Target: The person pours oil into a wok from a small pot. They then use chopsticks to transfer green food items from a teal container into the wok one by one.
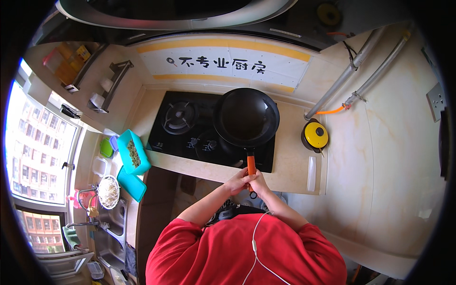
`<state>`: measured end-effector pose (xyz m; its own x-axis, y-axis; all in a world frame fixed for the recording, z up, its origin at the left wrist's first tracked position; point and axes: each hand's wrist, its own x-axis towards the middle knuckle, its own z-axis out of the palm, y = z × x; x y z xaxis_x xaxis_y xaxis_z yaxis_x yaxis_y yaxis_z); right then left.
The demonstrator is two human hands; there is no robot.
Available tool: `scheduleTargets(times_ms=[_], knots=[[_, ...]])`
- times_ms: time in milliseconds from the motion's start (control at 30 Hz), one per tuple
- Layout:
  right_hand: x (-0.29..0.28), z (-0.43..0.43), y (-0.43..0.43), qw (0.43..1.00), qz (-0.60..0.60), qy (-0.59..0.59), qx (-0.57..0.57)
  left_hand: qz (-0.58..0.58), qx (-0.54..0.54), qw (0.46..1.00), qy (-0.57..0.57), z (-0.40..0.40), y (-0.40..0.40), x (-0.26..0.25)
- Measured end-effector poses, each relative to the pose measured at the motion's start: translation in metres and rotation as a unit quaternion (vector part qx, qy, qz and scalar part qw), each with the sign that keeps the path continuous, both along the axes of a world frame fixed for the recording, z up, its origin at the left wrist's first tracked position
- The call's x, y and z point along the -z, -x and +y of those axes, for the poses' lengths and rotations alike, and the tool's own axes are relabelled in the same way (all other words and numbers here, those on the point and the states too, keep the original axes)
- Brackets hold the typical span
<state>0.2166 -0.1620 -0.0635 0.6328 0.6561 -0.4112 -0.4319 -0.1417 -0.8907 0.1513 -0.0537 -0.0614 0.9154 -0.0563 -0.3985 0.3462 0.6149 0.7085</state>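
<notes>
A black wok (245, 115) rests over the right burner of a black glass gas cooktop (171, 144). Its orange handle (251, 162) points toward me. Both hands are wrapped around that handle: my left hand (238, 181) from the left side, my right hand (259, 183) from the right, with the fingers overlapping. Some dark shine shows in the wok's bottom; whether it is liquid or bare metal I cannot tell. To the wok's left, the other burner (180, 115) has nothing on it.
Left of the cooktop stand a teal container (142, 167) of chopped greens (134, 153), its teal lid (131, 183), and a basket of pale shreds (108, 192) by the sink (112, 245). A yellow-lidded pot (316, 134) is at right. A range hood (178, 23) hangs above.
</notes>
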Motion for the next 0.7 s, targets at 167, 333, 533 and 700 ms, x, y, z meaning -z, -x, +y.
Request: scheduleTargets(times_ms=[167, 333, 533, 700], knots=[[0.012, 0.002, -0.008, 1.0, 0.009, 0.005, 0.001, 0.004, 0.005, 1.0, -0.004, 0.003, -0.006, 0.001], [0.016, 0.003, -0.013, 1.0, 0.016, 0.005, -0.016, 0.021, 0.07, 0.995, -0.061, 0.015, -0.012, 0.024], [0.017, -0.004, -0.014, 0.998, 0.064, 0.021, -0.017, 0.098, -0.074, 0.946, -0.301, 0.071, -0.025, 0.071], [0.01, -0.008, -0.018, 0.997, 0.069, 0.041, -0.012, 0.162, -0.29, 0.705, -0.627, 0.135, -0.035, 0.124]])
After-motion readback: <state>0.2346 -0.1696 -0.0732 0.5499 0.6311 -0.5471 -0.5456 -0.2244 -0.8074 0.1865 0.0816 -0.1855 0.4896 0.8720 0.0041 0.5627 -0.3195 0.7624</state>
